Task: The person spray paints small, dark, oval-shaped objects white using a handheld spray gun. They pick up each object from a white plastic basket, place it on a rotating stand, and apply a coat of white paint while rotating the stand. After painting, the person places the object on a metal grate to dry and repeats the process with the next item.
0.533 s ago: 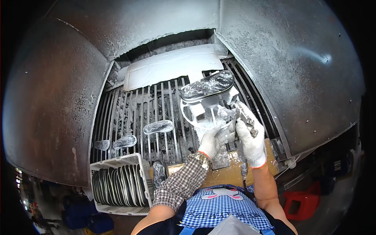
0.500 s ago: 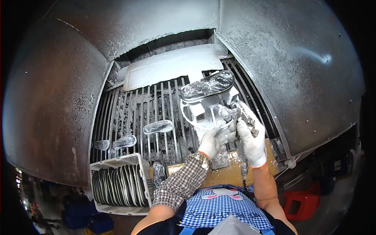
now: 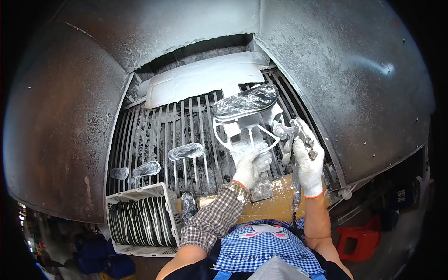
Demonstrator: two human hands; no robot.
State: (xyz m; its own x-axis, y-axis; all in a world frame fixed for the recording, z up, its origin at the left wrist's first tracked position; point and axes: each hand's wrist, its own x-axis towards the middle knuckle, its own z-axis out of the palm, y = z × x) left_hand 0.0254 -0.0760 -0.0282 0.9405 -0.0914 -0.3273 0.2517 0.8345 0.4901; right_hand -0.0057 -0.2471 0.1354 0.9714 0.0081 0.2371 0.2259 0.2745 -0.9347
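Note:
A white ring with spokes point(image 3: 251, 136) sits below an oblong dark piece point(image 3: 245, 102) whose top is covered in crinkled clear film. White blocks on the stand bear that piece. My left hand point(image 3: 252, 170), in a white knit glove, is closed at the ring's near rim; its fingertips are partly hidden. To the right of the ring, my gloved right hand point(image 3: 309, 161) is wrapped around a powder-coated spray gun point(image 3: 294, 136), its hose running down toward my apron. The gun's nozzle end is close to the ring and under the oblong piece.
Metal bars form a powdery grate point(image 3: 200, 116) inside a booth with steel walls point(image 3: 345, 88). Three small film-covered oval pieces point(image 3: 186, 151) lie on it at left. A white crate point(image 3: 164, 190) holds several dark oblong pieces. A pale sheet point(image 3: 205, 77) lies at the back.
My right hand and the spray gun have shifted a little to the right, away from the stand. My left hand's fingers have drawn back slightly leftward along the ring's rim.

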